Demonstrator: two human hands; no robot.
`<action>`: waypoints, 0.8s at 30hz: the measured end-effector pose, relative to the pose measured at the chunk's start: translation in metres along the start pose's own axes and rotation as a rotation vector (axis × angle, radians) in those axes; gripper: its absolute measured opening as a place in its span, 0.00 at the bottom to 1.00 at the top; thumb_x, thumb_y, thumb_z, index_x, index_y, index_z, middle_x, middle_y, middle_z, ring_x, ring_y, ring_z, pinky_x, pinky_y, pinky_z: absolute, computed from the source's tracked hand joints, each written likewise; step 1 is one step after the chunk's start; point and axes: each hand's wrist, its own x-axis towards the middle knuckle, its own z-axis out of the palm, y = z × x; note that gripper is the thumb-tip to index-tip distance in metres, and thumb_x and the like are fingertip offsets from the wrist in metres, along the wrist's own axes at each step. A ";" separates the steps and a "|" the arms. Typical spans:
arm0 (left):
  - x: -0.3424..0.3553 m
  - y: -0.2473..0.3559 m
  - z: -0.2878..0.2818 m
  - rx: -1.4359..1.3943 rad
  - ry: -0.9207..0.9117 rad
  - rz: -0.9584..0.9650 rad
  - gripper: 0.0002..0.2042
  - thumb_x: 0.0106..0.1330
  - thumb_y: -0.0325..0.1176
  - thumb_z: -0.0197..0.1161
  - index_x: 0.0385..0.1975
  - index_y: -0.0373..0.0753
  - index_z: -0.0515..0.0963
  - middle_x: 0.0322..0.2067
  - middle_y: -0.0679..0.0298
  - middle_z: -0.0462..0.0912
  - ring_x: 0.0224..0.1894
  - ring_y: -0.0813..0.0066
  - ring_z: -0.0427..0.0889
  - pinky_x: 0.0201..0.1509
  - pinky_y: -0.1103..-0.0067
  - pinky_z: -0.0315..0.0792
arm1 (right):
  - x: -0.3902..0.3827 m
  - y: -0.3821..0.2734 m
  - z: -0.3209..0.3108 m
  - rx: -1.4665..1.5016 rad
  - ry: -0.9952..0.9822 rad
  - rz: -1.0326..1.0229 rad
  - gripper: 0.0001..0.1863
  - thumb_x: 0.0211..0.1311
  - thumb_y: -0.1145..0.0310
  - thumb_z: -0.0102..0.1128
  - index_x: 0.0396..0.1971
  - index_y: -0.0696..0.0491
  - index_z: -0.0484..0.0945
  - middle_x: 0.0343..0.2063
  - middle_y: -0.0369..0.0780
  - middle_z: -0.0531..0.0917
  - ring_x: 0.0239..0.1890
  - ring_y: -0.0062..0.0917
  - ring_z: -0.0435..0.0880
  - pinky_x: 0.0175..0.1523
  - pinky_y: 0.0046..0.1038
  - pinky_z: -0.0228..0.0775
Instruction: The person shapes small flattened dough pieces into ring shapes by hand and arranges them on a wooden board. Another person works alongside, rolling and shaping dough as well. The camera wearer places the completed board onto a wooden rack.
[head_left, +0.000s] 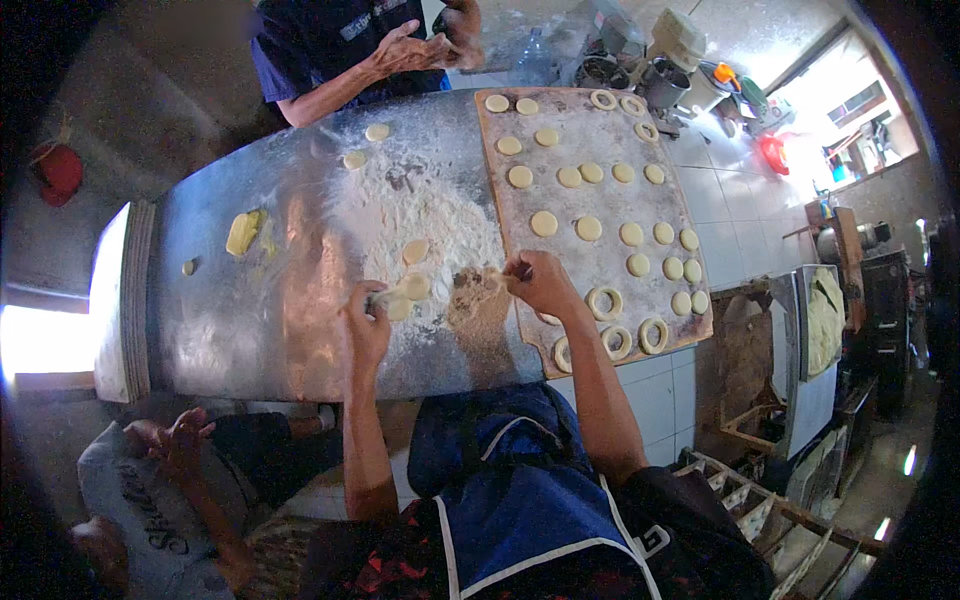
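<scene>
My left hand (pixel 367 312) is closed over the metal table, its fingers pinched around a pale, motion-blurred thing I cannot make out. Just right of it are dough discs (pixel 414 287), partly smeared by blur, and another dough disc (pixel 415 251) lies farther up on the flour. My right hand (pixel 541 283) is closed too, at the near left edge of the wooden board (pixel 560 260). A small pale piece of dough (pixel 493 274) shows at its fingertips, above a brownish patch of flour (pixel 475 305). Near my right forearm, dough rings (pixel 604 303) lie on the board.
Several dough discs (pixel 588 229) cover the board. White flour (pixel 385 205) spreads across the metal table (pixel 220 330), with a yellow lump (pixel 244 233) at left. One person (pixel 350 60) stands across the table; another (pixel 180 480) sits at lower left. Wooden racks (pixel 770 510) stand at lower right.
</scene>
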 end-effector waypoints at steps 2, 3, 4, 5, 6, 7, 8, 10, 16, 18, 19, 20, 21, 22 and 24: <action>0.010 -0.003 0.005 0.024 -0.027 -0.078 0.12 0.56 0.16 0.58 0.39 0.36 0.77 0.33 0.58 0.82 0.37 0.70 0.82 0.46 0.76 0.74 | 0.015 0.001 0.008 -0.017 0.050 0.018 0.13 0.47 0.65 0.69 0.28 0.59 0.82 0.27 0.45 0.85 0.28 0.30 0.85 0.36 0.33 0.76; 0.015 -0.003 0.016 0.020 -0.125 -0.102 0.13 0.56 0.16 0.58 0.40 0.36 0.77 0.34 0.57 0.82 0.37 0.68 0.82 0.46 0.75 0.74 | 0.018 0.003 0.011 0.119 -0.086 0.082 0.12 0.47 0.65 0.69 0.28 0.59 0.83 0.28 0.45 0.85 0.28 0.32 0.85 0.36 0.33 0.76; 0.020 -0.003 0.026 0.004 -0.191 -0.073 0.13 0.56 0.16 0.59 0.40 0.37 0.77 0.34 0.57 0.82 0.37 0.65 0.82 0.46 0.74 0.74 | 0.019 0.003 0.019 0.149 -0.040 0.024 0.13 0.49 0.63 0.69 0.29 0.58 0.83 0.30 0.46 0.86 0.31 0.33 0.85 0.39 0.34 0.76; 0.022 0.000 0.042 0.008 -0.269 -0.066 0.13 0.56 0.17 0.59 0.41 0.37 0.77 0.35 0.56 0.82 0.38 0.63 0.83 0.46 0.72 0.75 | 0.016 0.003 0.027 0.106 0.032 0.025 0.13 0.47 0.64 0.69 0.30 0.57 0.83 0.31 0.47 0.85 0.36 0.38 0.85 0.43 0.37 0.76; 0.020 0.005 0.060 0.158 -0.178 0.095 0.14 0.56 0.18 0.60 0.42 0.38 0.77 0.36 0.56 0.82 0.39 0.60 0.82 0.47 0.71 0.75 | 0.009 0.006 0.027 -0.215 0.140 -0.166 0.14 0.45 0.66 0.67 0.33 0.56 0.82 0.35 0.48 0.84 0.41 0.45 0.82 0.48 0.41 0.75; 0.017 0.012 0.075 0.325 -0.075 0.229 0.14 0.56 0.18 0.61 0.42 0.38 0.77 0.38 0.55 0.82 0.40 0.58 0.82 0.47 0.70 0.75 | -0.007 0.014 0.016 -0.234 0.252 -0.207 0.16 0.47 0.68 0.67 0.38 0.55 0.81 0.37 0.49 0.82 0.44 0.46 0.81 0.51 0.41 0.73; 0.017 0.021 0.091 0.478 0.055 0.370 0.15 0.56 0.19 0.61 0.43 0.39 0.77 0.40 0.55 0.82 0.41 0.55 0.82 0.48 0.68 0.75 | -0.026 0.022 0.004 -0.276 0.314 -0.217 0.19 0.48 0.71 0.67 0.43 0.54 0.80 0.40 0.49 0.81 0.48 0.46 0.79 0.53 0.41 0.71; 0.008 0.050 0.138 0.132 -0.193 0.237 0.16 0.56 0.21 0.62 0.45 0.39 0.77 0.43 0.54 0.81 0.43 0.52 0.81 0.50 0.67 0.75 | -0.063 0.047 -0.037 -0.296 0.494 -0.067 0.22 0.47 0.76 0.66 0.47 0.55 0.78 0.42 0.48 0.80 0.48 0.47 0.78 0.53 0.41 0.71; -0.044 0.200 0.341 -0.081 -0.693 0.541 0.12 0.63 0.32 0.58 0.43 0.33 0.76 0.36 0.49 0.78 0.43 0.49 0.77 0.50 0.63 0.72 | -0.155 0.145 -0.193 -0.628 0.731 0.339 0.20 0.54 0.75 0.60 0.50 0.57 0.74 0.44 0.52 0.79 0.49 0.49 0.76 0.54 0.46 0.68; -0.051 0.232 0.381 0.215 -0.719 0.691 0.18 0.60 0.40 0.64 0.42 0.32 0.75 0.40 0.48 0.80 0.49 0.55 0.78 0.55 0.66 0.72 | -0.165 0.164 -0.212 -0.669 0.680 0.191 0.21 0.56 0.71 0.59 0.52 0.58 0.72 0.46 0.54 0.78 0.52 0.48 0.75 0.57 0.47 0.66; -0.052 0.242 0.394 0.247 -0.723 0.769 0.19 0.58 0.42 0.65 0.41 0.33 0.74 0.38 0.50 0.80 0.48 0.56 0.79 0.53 0.66 0.73 | -0.170 0.171 -0.220 -0.674 0.652 0.175 0.20 0.56 0.70 0.59 0.50 0.58 0.73 0.48 0.54 0.78 0.52 0.48 0.75 0.57 0.47 0.66; -0.053 0.249 0.402 0.297 -0.688 0.827 0.20 0.57 0.44 0.66 0.40 0.33 0.74 0.37 0.51 0.79 0.46 0.58 0.80 0.51 0.67 0.74 | -0.173 0.175 -0.225 -0.667 0.593 0.188 0.19 0.57 0.69 0.58 0.49 0.58 0.74 0.49 0.54 0.78 0.53 0.48 0.75 0.57 0.47 0.66; -0.056 0.253 0.409 0.320 -0.723 0.792 0.22 0.56 0.45 0.68 0.41 0.33 0.74 0.37 0.52 0.79 0.45 0.57 0.80 0.48 0.66 0.75 | -0.170 0.178 -0.227 -0.650 0.475 0.266 0.18 0.57 0.68 0.58 0.47 0.58 0.76 0.50 0.54 0.78 0.53 0.47 0.75 0.57 0.47 0.66; -0.059 0.256 0.414 0.313 -0.626 0.778 0.24 0.54 0.45 0.69 0.42 0.32 0.73 0.37 0.53 0.79 0.43 0.57 0.81 0.45 0.65 0.76 | -0.170 0.179 -0.234 -0.616 0.373 0.272 0.16 0.56 0.67 0.60 0.43 0.58 0.77 0.49 0.53 0.79 0.54 0.46 0.76 0.57 0.47 0.66; -0.063 0.258 0.425 0.387 -0.560 0.699 0.24 0.52 0.45 0.70 0.41 0.33 0.73 0.37 0.55 0.80 0.42 0.57 0.82 0.40 0.63 0.77 | -0.168 0.177 -0.250 -0.528 0.236 0.512 0.12 0.55 0.66 0.61 0.35 0.58 0.80 0.44 0.51 0.82 0.50 0.45 0.79 0.54 0.46 0.68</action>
